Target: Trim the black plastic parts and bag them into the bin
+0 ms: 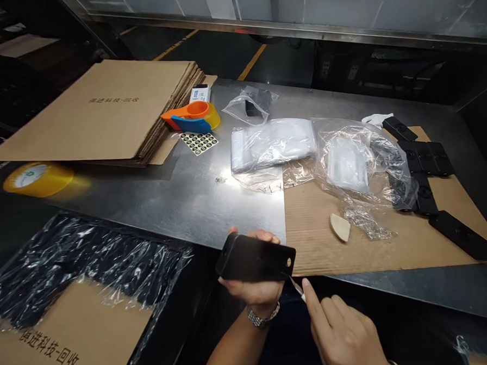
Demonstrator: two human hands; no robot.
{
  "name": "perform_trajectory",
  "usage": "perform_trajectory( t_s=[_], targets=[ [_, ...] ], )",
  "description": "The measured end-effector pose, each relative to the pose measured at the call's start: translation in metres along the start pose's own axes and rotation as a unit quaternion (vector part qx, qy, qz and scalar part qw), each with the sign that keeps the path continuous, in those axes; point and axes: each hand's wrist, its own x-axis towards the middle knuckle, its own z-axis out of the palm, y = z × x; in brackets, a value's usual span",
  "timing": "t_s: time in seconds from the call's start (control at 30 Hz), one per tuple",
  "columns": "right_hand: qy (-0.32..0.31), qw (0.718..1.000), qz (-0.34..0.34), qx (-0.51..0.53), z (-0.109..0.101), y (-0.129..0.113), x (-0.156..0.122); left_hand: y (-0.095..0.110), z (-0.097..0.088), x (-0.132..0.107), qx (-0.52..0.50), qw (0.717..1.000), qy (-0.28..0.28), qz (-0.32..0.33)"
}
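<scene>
My left hand [257, 293], with a metal watch on its wrist, is closed around a flat black plastic cover [253, 259]. A small round hole shows near the cover's right end. In my right hand [346, 329] is a slim craft knife [297, 287] with a pale handle, the index finger stretched along it. The blade tip meets the cover's lower right corner, though whether it cuts there I cannot tell. Both hands are in front of the table's near edge. A beige wedge-shaped piece [340, 227] lies on the cardboard sheet [312, 244] beyond the right hand.
Several black plastic parts [462, 235] lie at right. Clear bags with white contents [273, 143] lie mid-table. A cardboard stack [88, 114], an orange-blue tape dispenser [195, 117], a sticker sheet [199, 143] and a yellow tape roll [39, 178] are at left. Bagged black parts [88, 256] fill a box below.
</scene>
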Motion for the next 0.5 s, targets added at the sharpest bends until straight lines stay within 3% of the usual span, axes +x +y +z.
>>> perform_trajectory(
  t_s=[0.13, 0.3, 0.5],
  targets=[
    [-0.01, 0.999, 0.0, -0.032, -0.002, 0.002, 0.002, 0.0, 0.003, -0.002, 0.016, 0.998, 0.05, -0.046],
    [-0.04, 0.997, 0.045, -0.058, 0.009, 0.014, -0.005, 0.0, 0.003, 0.004, 0.073, 0.979, 0.105, -0.161],
    [-0.076, 0.987, 0.108, 0.093, 0.014, 0.034, -0.016, 0.004, 0.0, 0.012, 0.027, 0.933, 0.087, -0.349]
  ],
)
